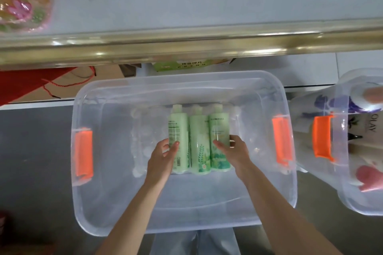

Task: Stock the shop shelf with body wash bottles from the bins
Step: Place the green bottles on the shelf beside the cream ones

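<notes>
Three green body wash bottles lay flat, side by side and touching, caps pointing far, on the floor of the clear bin, about mid-width and towards its far half.

The left hand gripped the left bottle low on its body, thumb across the label and fingers wrapped round its outer side. The right hand gripped the right bottle likewise from the right, thumb on the face. The middle bottle sat between them with neither hand on it.

The bin carried orange handles at its left and right ends. A second clear bin stood just beside it on the right, holding a white Olay bottle among others. The grey shelf lay beyond, with a pink packet at its far left. A red bag lay below the shelf, left.
</notes>
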Demonstrator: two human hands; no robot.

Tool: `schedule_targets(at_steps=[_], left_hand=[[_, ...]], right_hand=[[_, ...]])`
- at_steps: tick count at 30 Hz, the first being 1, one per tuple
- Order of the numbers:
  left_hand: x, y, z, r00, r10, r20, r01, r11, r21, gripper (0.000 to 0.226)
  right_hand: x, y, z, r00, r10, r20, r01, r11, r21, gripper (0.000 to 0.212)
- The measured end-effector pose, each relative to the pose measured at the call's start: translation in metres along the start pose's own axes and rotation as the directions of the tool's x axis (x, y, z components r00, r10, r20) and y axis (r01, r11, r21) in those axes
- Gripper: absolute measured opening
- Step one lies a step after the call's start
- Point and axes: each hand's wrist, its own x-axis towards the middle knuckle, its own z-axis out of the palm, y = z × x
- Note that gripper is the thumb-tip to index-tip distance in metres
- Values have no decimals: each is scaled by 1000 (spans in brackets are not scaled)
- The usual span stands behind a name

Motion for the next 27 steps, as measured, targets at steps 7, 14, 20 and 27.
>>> schedule_targets(at_steps=[7, 14, 20, 27], left_hand=[[-10, 2, 4, 998, 60, -10, -58, 984, 170, 45], [-62, 35, 8, 964, 60, 260, -39, 995, -86, 45], [-142, 94, -21, 928, 256, 270, -197, 953, -229, 31], [-230, 178, -58, 868, 466, 173, -397, 859, -322, 26]], right_hand=[[-9, -2, -8, 993, 6, 121, -4, 1000, -21, 45], [-82, -31, -26, 949, -73, 307, 20, 985, 171, 30], [-169, -79, -58, 932, -249, 263, 176, 946, 271, 28], [-270, -154, -108, 867, -476, 148, 418, 857, 302, 20]])
